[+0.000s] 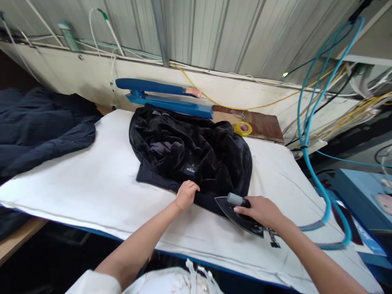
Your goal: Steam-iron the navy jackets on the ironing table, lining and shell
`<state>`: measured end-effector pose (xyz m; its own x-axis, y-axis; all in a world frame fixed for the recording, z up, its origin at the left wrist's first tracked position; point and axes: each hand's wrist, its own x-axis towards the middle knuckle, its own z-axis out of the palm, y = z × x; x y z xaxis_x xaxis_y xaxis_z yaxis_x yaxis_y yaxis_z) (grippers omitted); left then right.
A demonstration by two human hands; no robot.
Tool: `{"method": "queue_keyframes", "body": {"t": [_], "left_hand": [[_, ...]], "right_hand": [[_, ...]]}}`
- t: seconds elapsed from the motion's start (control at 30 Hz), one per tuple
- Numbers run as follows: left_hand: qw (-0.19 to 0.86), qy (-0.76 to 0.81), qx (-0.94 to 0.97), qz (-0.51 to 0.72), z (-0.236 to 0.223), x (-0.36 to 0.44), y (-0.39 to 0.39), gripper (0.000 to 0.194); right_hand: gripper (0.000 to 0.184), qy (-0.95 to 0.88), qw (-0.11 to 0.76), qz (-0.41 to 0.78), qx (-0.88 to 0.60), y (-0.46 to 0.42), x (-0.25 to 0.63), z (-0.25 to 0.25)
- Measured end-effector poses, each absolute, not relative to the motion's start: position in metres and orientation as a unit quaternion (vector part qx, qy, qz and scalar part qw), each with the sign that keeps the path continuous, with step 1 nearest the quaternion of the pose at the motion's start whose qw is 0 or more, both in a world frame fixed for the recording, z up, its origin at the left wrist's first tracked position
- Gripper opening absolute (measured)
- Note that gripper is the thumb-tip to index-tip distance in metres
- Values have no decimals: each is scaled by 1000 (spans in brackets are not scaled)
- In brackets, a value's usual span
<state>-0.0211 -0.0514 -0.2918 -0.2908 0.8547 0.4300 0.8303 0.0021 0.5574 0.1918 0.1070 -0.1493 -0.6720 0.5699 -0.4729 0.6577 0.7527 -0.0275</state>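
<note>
Iron [240, 218] Points to Ten O'Clock

Long axis ten-to-four, it lies at the five-o'clock edge of the black garment [199, 147], right hand [260, 210] closed around its handle [237, 199]. Left hand [186, 195] presses fingers onto the garment's six-o'clock edge.

I'm in what looks like a garment workshop: a white-covered pressing table [101, 179], a steam iron [241, 216] fed by blue hoses [318, 102], and a blue sleeve board [153, 86] against the wall. Corrugated metal panels [214, 36] and loose yellow cables [352, 118] surround me. The blurred blue box [361, 196] at right may be equipment.
</note>
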Motion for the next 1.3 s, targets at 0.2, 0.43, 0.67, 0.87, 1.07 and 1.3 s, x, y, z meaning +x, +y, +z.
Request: {"method": "queue_keyframes", "body": {"t": [0.2, 0.43, 0.67, 0.87, 1.07, 1.3], "left_hand": [[-38, 843, 401, 357, -295, -81, -98, 23], [-26, 970, 126, 204, -281, -144, -141, 38], [143, 951, 133, 239, -269, -190, -151, 49], [92, 893, 353, 264, -285, -214, -161, 27], [156, 891, 377, 197, -281, -224, -162, 55], [215, 882, 382, 171, -273, -243, -161, 70]], "right_hand": [[61, 905, 222, -85, 352, 92, 153, -187], [62, 923, 208, -61, 318, 93, 147, -196], [60, 925, 196, -66, 319, 73, 121, -196], [61, 928, 183, -48, 322, 57, 100, -195], [60, 928, 185, -40, 321, 41, 78, -194], [60, 921, 185, -43, 341, 14, 34, -191]]}}
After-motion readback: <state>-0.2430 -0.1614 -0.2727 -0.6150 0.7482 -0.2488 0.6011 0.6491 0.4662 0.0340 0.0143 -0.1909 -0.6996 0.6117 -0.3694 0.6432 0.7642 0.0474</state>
